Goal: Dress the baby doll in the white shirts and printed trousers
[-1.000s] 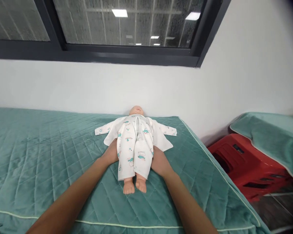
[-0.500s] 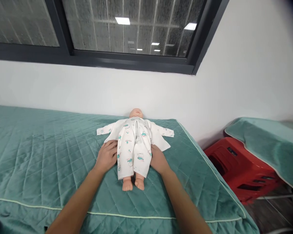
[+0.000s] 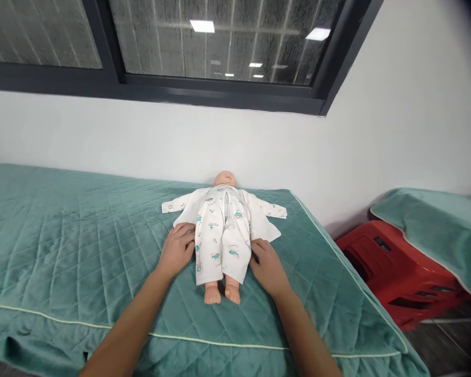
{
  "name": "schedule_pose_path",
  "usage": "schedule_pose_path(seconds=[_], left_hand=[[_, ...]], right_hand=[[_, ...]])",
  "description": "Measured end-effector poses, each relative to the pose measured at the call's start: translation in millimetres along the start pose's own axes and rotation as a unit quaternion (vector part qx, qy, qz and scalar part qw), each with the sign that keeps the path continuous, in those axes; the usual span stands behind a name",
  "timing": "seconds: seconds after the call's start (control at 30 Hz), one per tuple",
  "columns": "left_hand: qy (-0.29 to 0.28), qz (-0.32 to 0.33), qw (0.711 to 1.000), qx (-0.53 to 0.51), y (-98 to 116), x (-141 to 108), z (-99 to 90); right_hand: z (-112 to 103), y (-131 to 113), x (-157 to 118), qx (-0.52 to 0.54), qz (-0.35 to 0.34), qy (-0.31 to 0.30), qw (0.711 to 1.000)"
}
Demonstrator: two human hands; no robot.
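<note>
You've got a green quilted bed (image 3: 82,235) against a white wall (image 3: 141,133), dark-framed window (image 3: 227,50) above; left hand (image 3: 176,250) and right hand (image 3: 270,268) lie loose beside the doll (image 3: 223,238).

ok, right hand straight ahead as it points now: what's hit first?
The right hand would likely meet the nearer white trouser leg first; whether they touch now is unclear.
</note>
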State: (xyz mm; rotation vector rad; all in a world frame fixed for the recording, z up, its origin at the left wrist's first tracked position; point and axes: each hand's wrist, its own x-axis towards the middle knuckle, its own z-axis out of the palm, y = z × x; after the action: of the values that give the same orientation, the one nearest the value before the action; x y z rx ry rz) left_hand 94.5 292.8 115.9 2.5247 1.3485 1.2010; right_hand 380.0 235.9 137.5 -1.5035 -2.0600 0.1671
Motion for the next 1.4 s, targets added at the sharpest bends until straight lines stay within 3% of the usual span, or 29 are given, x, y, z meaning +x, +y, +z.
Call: schedule_pose_path(seconds=[0.17, 0.27, 0.37, 0.47, 0.6, 0.7, 0.87, 1.13, 1.27, 1.4], left_hand=[[0.077, -0.052, 0.994, -0.057, 27, -23, -12.2], [0.067, -0.092, 0.986, -0.121, 55, -47, -20.2], [0.006, -0.109, 0.974, -0.198, 80, -66, -26.4], [-0.036, -0.113, 0.964, -0.239, 93, -73, -29.5], [-0.041, -0.119, 0.965, -0.230, 93, -73, -24.6], [-0.030, -0.109, 0.978, -0.177, 90, -73, -15.3], [-0.026, -0.089, 0.990, -0.109, 88, -76, -5.3], [-0.010, -0.126, 0.976, -0.176, 87, -73, -8.0], [0.025, -0.155, 0.964, -0.217, 88, -71, -11.7], [0.044, -0.184, 0.948, -0.258, 93, -71, -22.5]], right_hand=[[-2, -7, -19, 0.102, -0.002, 0.098, 0.990], [-5, -20, -33, 0.177, -0.006, 0.145, 0.973], [-7, -43, -43, 0.223, -0.026, 0.129, 0.966], [-11, -70, -42, 0.245, -0.057, 0.059, 0.966], [-18, -93, -30, 0.198, -0.021, -0.069, 0.978], [-23, -100, -19, 0.099, 0.018, -0.122, 0.987], [-24, -109, -2, -0.056, -0.025, -0.186, 0.981], [-10, -116, -4, -0.085, 0.006, -0.145, 0.986], [-4, -110, -7, -0.018, 0.014, -0.116, 0.993], [-12, -106, -12, 0.094, -0.002, -0.096, 0.991]])
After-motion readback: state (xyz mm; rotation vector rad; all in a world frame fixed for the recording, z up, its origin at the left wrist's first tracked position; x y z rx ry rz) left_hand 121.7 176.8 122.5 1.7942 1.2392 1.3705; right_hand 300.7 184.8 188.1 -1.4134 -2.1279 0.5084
